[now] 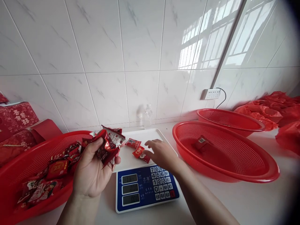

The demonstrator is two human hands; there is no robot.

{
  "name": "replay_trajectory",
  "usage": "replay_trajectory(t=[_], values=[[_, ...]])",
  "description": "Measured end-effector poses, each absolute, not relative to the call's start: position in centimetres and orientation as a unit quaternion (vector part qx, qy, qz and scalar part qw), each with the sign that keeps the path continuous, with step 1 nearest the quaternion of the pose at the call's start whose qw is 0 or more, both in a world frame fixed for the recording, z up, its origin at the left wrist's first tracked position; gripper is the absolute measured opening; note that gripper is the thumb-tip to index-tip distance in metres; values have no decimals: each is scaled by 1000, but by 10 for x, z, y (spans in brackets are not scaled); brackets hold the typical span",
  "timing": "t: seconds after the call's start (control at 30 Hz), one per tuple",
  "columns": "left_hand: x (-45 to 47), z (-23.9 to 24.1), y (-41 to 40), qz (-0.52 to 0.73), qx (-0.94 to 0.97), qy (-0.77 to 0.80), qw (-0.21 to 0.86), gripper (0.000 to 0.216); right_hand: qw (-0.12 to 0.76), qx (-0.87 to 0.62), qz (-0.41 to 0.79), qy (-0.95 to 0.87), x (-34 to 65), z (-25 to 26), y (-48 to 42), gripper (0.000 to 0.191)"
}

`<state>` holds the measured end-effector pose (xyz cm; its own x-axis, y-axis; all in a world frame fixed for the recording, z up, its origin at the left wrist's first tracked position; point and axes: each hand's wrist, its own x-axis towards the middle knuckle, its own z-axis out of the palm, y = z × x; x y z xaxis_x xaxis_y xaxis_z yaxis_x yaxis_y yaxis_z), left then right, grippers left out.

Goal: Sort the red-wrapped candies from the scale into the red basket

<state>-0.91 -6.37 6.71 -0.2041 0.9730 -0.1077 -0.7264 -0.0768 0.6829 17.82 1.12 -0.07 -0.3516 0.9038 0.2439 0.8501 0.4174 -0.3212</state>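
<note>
My left hand (pixel 90 172) is closed round a bunch of red wrapped candies (pixel 109 144), held above the left edge of a blue-and-white scale (pixel 144 187). My right hand (pixel 160 153) hovers palm down over the scale's white tray (pixel 146 136), fingers spread, its fingertips touching a red candy packet (pixel 140 153). A second red candy packet (pixel 132 143) lies on the tray just behind it.
A red mesh basket (pixel 14 175) at the left holds several red candy packets. Another red basket (pixel 234 172) at the right holds one small red box (pixel 202 143), with a third basket (pixel 231 120) behind. Red bags (pixel 276 112) lie far right; a power strip (pixel 211 93) hangs on the tiled wall.
</note>
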Motion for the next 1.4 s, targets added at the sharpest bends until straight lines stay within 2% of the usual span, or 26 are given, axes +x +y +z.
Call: replay_trajectory(t=[0.07, 0.17, 0.3, 0.6, 0.8, 0.9, 1.07, 1.23, 1.4], values=[[-9, 67, -64, 707, 196, 316, 601, 25, 140, -548, 37, -824, 166, -4, 7, 24], [-11, 66, -64, 710, 194, 315, 600, 24, 107, -541, 15, -834, 161, -7, 6, 20], [-12, 65, -63, 712, 190, 310, 601, 21, 125, -521, 45, -843, 165, -12, 10, 16], [-11, 63, -64, 705, 201, 299, 612, 21, 242, -524, 80, -813, 190, -17, 24, 30], [-12, 62, -63, 705, 196, 302, 611, 21, 264, -585, 29, -766, 217, -2, 31, 20], [-11, 63, -62, 706, 197, 302, 610, 18, 272, -632, 11, -726, 234, 5, 33, 21], [-9, 62, -63, 706, 199, 307, 607, 17, 271, -695, -11, -666, 261, 10, 37, 25], [-10, 61, -63, 704, 197, 315, 606, 14, 215, -745, -6, -632, 283, 10, 40, 31], [-9, 61, -61, 705, 197, 312, 606, 15, 199, -747, 13, -634, 292, 4, 46, 45]])
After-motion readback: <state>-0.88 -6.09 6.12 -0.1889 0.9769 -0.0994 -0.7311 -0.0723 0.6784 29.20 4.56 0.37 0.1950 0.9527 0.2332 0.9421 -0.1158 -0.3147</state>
